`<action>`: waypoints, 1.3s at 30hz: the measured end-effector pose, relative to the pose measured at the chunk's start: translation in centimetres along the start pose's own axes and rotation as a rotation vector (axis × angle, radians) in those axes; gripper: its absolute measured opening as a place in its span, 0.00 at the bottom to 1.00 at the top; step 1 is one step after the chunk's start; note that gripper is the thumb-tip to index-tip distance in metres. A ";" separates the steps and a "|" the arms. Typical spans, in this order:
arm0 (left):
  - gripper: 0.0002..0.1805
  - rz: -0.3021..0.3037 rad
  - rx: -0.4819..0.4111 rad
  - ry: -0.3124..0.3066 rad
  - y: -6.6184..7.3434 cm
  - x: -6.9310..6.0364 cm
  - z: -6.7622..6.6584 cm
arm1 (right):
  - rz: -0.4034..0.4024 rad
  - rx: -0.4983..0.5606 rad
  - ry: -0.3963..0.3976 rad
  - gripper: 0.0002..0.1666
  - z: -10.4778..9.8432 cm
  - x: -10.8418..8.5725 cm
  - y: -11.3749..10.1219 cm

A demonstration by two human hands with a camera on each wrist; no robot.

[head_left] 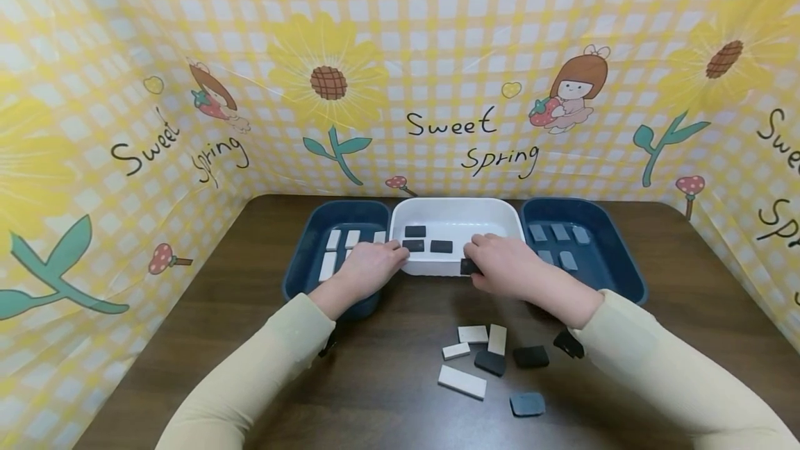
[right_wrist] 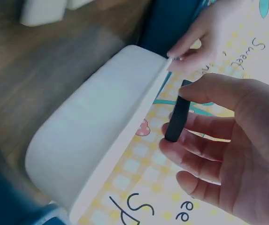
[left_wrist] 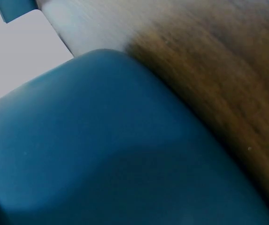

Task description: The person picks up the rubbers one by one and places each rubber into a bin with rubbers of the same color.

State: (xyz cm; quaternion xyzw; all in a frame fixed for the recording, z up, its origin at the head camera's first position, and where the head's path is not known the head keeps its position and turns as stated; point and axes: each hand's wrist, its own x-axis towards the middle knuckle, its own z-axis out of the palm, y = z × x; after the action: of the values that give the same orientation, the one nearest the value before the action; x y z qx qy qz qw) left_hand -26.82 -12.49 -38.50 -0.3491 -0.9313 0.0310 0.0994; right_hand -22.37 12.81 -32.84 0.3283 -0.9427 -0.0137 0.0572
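My right hand (head_left: 505,266) is over the near right edge of the white tray (head_left: 459,207). It pinches a black rectangular block (right_wrist: 177,115) between thumb and fingertips, seen clearly in the right wrist view. My left hand (head_left: 370,266) pinches the near left corner of the white tray's rim. Several black blocks (head_left: 441,246) lie flat inside this tray. The left wrist view shows mostly the outer wall of the left blue tray (left_wrist: 101,112); the left hand is out of its sight.
The left blue tray (head_left: 292,255) holds several white blocks (head_left: 327,266). The right blue tray (head_left: 627,276) holds several grey-blue blocks (head_left: 567,260). Nearer on the brown table (head_left: 375,387) lie loose white (head_left: 462,382), black (head_left: 531,357) and grey-blue (head_left: 528,404) blocks. A patterned cloth (head_left: 425,75) stands behind.
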 end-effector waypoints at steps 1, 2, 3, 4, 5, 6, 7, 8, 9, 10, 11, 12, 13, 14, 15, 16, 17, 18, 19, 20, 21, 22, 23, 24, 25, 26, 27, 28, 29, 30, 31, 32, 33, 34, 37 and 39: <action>0.08 -0.001 -0.002 -0.001 0.0 0.0 0.0 | 0.004 0.003 0.002 0.14 -0.1 0.5 0.0; 0.08 -0.003 -0.003 -0.003 0.0 0.0 -0.1 | 0.008 0.006 0.006 0.14 -0.1 1.0 0.1; 0.08 -0.005 -0.004 -0.005 0.0 0.0 -0.1 | 0.012 0.013 0.008 0.14 -0.2 1.5 0.2; 0.08 -0.006 -0.007 -0.006 0.0 0.0 -0.1 | 0.017 0.016 0.007 0.14 -0.2 2.0 0.3; 0.08 -0.008 -0.007 -0.009 0.0 0.0 -0.1 | 0.024 0.015 0.005 0.14 -0.3 2.6 0.4; 0.08 -0.009 -0.009 -0.011 0.0 0.0 -0.2 | 0.033 0.015 0.002 0.14 -0.3 3.1 0.5; 0.08 -0.010 -0.010 -0.013 0.0 0.0 -0.2 | 0.043 0.019 -0.005 0.14 -0.3 3.6 0.5; 0.08 -0.012 -0.010 -0.015 0.0 0.0 -0.2 | 0.052 0.020 -0.012 0.14 -0.2 4.1 0.6; 0.08 -0.013 -0.009 -0.017 0.0 0.1 -0.2 | 0.064 0.021 -0.025 0.14 -0.2 4.6 0.7; 0.08 -0.016 -0.009 -0.018 0.0 0.0 -0.1 | 0.079 0.021 -0.042 0.14 -0.1 5.1 0.8; 0.08 -0.018 -0.009 -0.020 0.0 0.0 -0.1 | 0.093 0.026 -0.058 0.15 0.0 5.5 0.8; 0.08 -0.020 -0.008 -0.021 0.0 0.0 -0.1 | 0.108 0.034 -0.075 0.15 0.1 6.0 0.8; 0.08 -0.021 -0.006 -0.021 0.0 0.0 -0.1 | 0.126 0.045 -0.094 0.15 0.3 6.5 0.9; 0.08 -0.022 -0.005 -0.021 -0.1 0.0 0.0 | 0.143 0.060 -0.109 0.15 0.5 7.0 1.0; 0.08 -0.020 -0.003 -0.020 -0.1 0.0 0.0 | 0.158 0.080 -0.122 0.15 0.6 7.4 1.0; 0.08 -0.019 -0.001 -0.018 -0.1 0.0 0.0 | 0.173 0.101 -0.131 0.16 0.9 7.8 1.1; 0.08 -0.017 0.000 -0.016 -0.1 0.0 0.0 | 0.185 0.123 -0.137 0.16 1.1 8.3 1.2; 0.07 -0.014 0.001 -0.013 -0.1 0.0 0.0 | 0.193 0.143 -0.139 0.16 1.3 8.7 1.3; 0.07 -0.011 0.002 -0.011 -0.1 0.0 0.0 | 0.200 0.164 -0.141 0.16 1.6 9.0 1.4; 0.07 -0.008 0.002 -0.010 -0.1 0.0 0.0 | 0.202 0.181 -0.139 0.16 1.9 9.4 1.5; 0.07 -0.006 0.002 -0.010 -0.1 0.0 0.0 | 0.203 0.193 -0.140 0.16 2.2 9.7 1.6; 0.07 -0.005 0.001 -0.011 -0.1 0.1 -0.1 | 0.206 0.202 -0.142 0.16 2.6 10.1 1.7; 0.07 -0.004 0.001 -0.012 -0.1 0.1 -0.1 | 0.206 0.208 -0.143 0.16 2.8 10.4 1.8; 0.07 -0.002 0.002 -0.014 -0.1 0.1 -0.1 | 0.206 0.210 -0.148 0.16 3.1 10.6 1.9; 0.07 -0.002 0.004 -0.015 -0.1 0.1 -0.1 | 0.211 0.217 -0.154 0.16 3.4 10.9 2.0; 0.07 -0.001 0.005 -0.016 -0.1 0.1 -0.1 | 0.215 0.223 -0.160 0.16 3.6 11.2 2.1; 0.07 -0.002 0.007 -0.017 -0.1 0.1 -0.1 | 0.220 0.231 -0.166 0.16 3.7 11.4 2.2; 0.07 -0.002 0.009 -0.018 -0.1 0.1 -0.1 | 0.229 0.243 -0.170 0.16 3.8 11.6 2.3; 0.07 -0.002 0.010 -0.017 -0.1 0.1 -0.1 | 0.238 0.252 -0.172 0.15 3.9 11.8 2.4; 0.07 -0.001 0.009 -0.016 -0.1 0.1 -0.1 | 0.249 0.262 -0.175 0.14 4.0 12.0 2.5; 0.07 -0.001 0.006 -0.014 0.0 0.1 -0.1 | 0.262 0.274 -0.178 0.14 4.1 12.1 2.6; 0.07 -0.002 0.004 -0.011 0.0 0.1 -0.1 | 0.272 0.282 -0.180 0.13 4.2 12.2 2.7; 0.06 -0.002 0.001 -0.010 0.0 0.1 -0.1 | 0.279 0.284 -0.181 0.12 4.4 12.4 2.9; 0.06 -0.002 -0.002 -0.007 0.0 0.1 -0.1 | 0.288 0.285 -0.183 0.12 4.6 12.5 3.0; 0.06 -0.001 -0.007 -0.004 0.0 0.0 -0.1 | 0.291 0.269 -0.193 0.10 5.4 13.0 3.3; 0.06 -0.001 -0.009 -0.007 0.0 0.0 -0.2 | 0.290 0.250 -0.197 0.10 5.9 13.3 3.3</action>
State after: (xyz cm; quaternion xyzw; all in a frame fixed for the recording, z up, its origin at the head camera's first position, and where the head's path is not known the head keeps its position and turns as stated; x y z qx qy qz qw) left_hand -26.73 -12.48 -38.33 -0.3490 -0.9319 0.0283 0.0944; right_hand -35.42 7.12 -37.18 0.1906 -0.9755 0.0800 -0.0750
